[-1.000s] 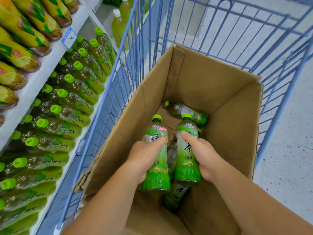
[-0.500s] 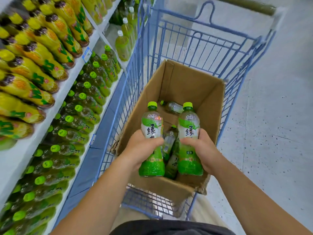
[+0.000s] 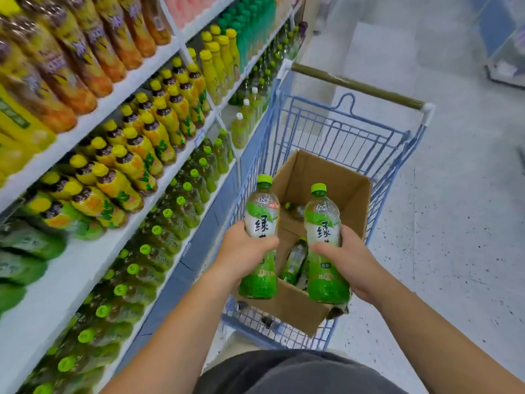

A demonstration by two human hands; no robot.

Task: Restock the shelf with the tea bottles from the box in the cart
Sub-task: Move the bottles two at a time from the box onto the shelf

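My left hand (image 3: 241,251) grips a green tea bottle (image 3: 260,220) upright around its middle. My right hand (image 3: 345,257) holds a second green tea bottle (image 3: 324,223) the same way. Both bottles hang above the open cardboard box (image 3: 341,177) that sits in the blue wire cart (image 3: 335,132). More tea bottles (image 3: 294,260) lie loose on the box's bottom. On my left, the bottom shelf (image 3: 65,282) carries rows of green-capped tea bottles (image 3: 159,240) of the same kind.
Higher shelves on the left carry yellow-capped bottles (image 3: 136,155) and orange drinks (image 3: 85,52). The cart's handle (image 3: 355,86) points away from me. Speckled grey floor (image 3: 454,223) stretches to the right of the cart.
Both hands have lifted their bottles up out of the box, and my view has pulled back and risen, bringing the whole cart and more shelves into sight.
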